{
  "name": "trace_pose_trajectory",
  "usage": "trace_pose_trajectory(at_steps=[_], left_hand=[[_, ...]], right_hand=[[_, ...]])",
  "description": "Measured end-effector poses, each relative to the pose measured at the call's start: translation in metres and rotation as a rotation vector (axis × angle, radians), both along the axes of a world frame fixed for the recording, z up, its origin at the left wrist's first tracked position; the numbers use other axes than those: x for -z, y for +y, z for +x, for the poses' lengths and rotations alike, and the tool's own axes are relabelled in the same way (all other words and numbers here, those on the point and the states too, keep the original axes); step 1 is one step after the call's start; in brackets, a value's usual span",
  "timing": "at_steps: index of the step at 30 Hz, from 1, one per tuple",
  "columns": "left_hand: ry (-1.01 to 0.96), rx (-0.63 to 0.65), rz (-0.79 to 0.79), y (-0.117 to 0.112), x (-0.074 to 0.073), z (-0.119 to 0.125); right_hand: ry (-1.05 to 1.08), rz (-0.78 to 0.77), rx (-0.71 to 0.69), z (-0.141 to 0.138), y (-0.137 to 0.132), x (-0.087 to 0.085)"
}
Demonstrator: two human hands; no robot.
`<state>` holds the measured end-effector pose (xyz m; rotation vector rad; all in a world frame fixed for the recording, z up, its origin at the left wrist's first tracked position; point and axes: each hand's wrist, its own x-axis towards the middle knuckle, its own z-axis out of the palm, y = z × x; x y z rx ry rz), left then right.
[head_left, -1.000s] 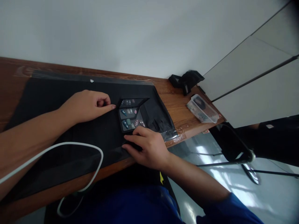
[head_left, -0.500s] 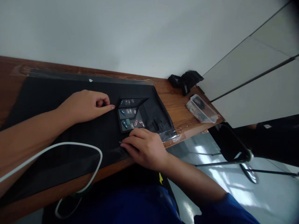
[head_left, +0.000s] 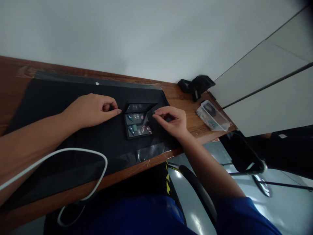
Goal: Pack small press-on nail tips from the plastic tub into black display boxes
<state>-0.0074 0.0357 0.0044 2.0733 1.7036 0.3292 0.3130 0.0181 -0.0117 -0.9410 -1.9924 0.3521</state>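
Note:
A small black case (head_left: 138, 125) lies open on a black mat (head_left: 73, 130), its lid (head_left: 140, 107) tilted up at the back. Several small coloured nail tips sit in its tray. My left hand (head_left: 91, 109) rests on the mat just left of the case, fingers curled, thumb and forefinger tip touching the lid's left corner. My right hand (head_left: 171, 121) is at the case's right side, fingers curled in a pinch at the lid's right corner. Whether it holds anything small I cannot make out.
The mat covers a wooden desk (head_left: 181, 101) against a pale wall. A clear plastic box (head_left: 212, 115) and a black object (head_left: 197, 85) sit at the desk's far right. A white cable (head_left: 73, 153) loops across the near mat. A chair (head_left: 244, 156) stands on the floor at right.
My right hand has moved from the mat in front of the case up to its right side by the lid corner. My left hand has stayed put.

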Motion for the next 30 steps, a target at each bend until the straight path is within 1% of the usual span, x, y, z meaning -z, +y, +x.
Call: trace_pose_trajectory(at_steps=[2, 5, 9, 11, 16, 21, 24, 27, 30], left_hand=[[-0.008, 0.003, 0.003, -0.001, 0.000, 0.000], [-0.020, 0.008, 0.000, -0.001, 0.001, -0.001], [-0.017, -0.002, -0.018, 0.000, 0.003, -0.002], [-0.010, -0.003, -0.021, 0.001, 0.003, -0.002], [-0.005, 0.013, -0.019, 0.002, 0.004, -0.003], [-0.039, 0.064, 0.007, 0.003, 0.007, -0.007], [-0.032, 0.051, -0.006, 0.003, 0.006, -0.006], [-0.027, 0.038, -0.034, 0.002, 0.003, -0.005], [-0.037, 0.040, -0.024, 0.001, 0.004, -0.004]], right_hand=[[-0.033, -0.031, 0.012, 0.000, 0.006, 0.008], [-0.092, -0.053, -0.011, 0.000, 0.011, 0.012], [-0.185, -0.001, -0.142, 0.002, 0.016, 0.013], [-0.216, 0.011, -0.174, 0.003, 0.018, 0.014], [-0.323, 0.001, -0.141, 0.007, 0.017, 0.018], [-0.364, -0.001, -0.112, 0.008, 0.012, 0.017], [-0.389, 0.000, -0.083, 0.008, 0.008, 0.016], [-0.394, 0.028, -0.113, 0.007, 0.004, 0.016], [-0.387, 0.046, -0.147, 0.008, 0.001, 0.014]])
